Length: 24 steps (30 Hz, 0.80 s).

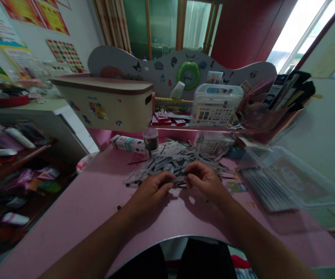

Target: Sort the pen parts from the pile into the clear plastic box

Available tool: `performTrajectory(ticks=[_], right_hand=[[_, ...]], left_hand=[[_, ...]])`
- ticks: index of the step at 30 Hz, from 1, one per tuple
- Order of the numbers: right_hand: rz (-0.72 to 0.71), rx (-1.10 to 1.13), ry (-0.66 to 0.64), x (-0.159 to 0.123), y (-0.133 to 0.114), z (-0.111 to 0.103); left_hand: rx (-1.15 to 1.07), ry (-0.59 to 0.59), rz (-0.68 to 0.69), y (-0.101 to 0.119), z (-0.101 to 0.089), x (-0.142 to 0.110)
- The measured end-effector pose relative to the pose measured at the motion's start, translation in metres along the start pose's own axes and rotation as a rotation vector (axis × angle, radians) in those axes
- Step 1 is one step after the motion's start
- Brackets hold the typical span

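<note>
A loose pile of slim, pale, see-through pen-like sticks with dark ends (170,157) lies on the pink desk (167,221). At its near edge my left hand (154,188) is curled, thumb and forefinger close together. Whatever is between those fingers is too small to name. Facing it across a narrow gap, my right hand (202,179) pinches thumb against fingers, a small dark piece seeming to show at the tips. To the right, a clear plastic box (315,193) holds a neat row of similar grey sticks (269,188).
Behind the pile stand a clear jar (150,141), a white carton (128,143) and a clear plastic pack (214,143). Above, the shelf carries a cream lidded bin (106,106), a clear carry case (216,106) and a pen holder (266,112). The desk's curved front edge is near my lap.
</note>
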State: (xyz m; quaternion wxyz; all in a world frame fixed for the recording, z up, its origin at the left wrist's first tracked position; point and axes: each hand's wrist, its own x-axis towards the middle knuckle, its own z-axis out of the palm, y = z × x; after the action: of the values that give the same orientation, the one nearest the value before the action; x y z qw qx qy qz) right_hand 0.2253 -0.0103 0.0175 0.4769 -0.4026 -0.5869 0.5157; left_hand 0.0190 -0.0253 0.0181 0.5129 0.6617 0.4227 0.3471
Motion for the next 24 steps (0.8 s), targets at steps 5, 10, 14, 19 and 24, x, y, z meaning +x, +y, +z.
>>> performTrajectory(ticks=[5,10,14,19,24], right_hand=[[-0.096,-0.161,0.005,-0.0018,0.0032,-0.0003],[-0.138,-0.239,-0.011,-0.0032,0.0033,0.0006],[-0.172,-0.325,-0.018,-0.0030,0.0022,0.0002],[-0.218,-0.415,-0.022,-0.0032,0.0007,0.0008],[-0.199,-0.464,-0.051,-0.0028,-0.0008,0.0017]], left_hand=[[0.025,0.031,0.005,-0.0016,-0.0002,0.0000],[0.218,0.013,0.088,-0.0016,-0.0032,0.0008],[0.299,0.001,0.130,-0.0011,-0.0039,0.0011],[0.340,0.016,0.158,-0.0023,-0.0036,0.0012],[0.396,0.026,0.170,-0.0027,-0.0030,0.0008]])
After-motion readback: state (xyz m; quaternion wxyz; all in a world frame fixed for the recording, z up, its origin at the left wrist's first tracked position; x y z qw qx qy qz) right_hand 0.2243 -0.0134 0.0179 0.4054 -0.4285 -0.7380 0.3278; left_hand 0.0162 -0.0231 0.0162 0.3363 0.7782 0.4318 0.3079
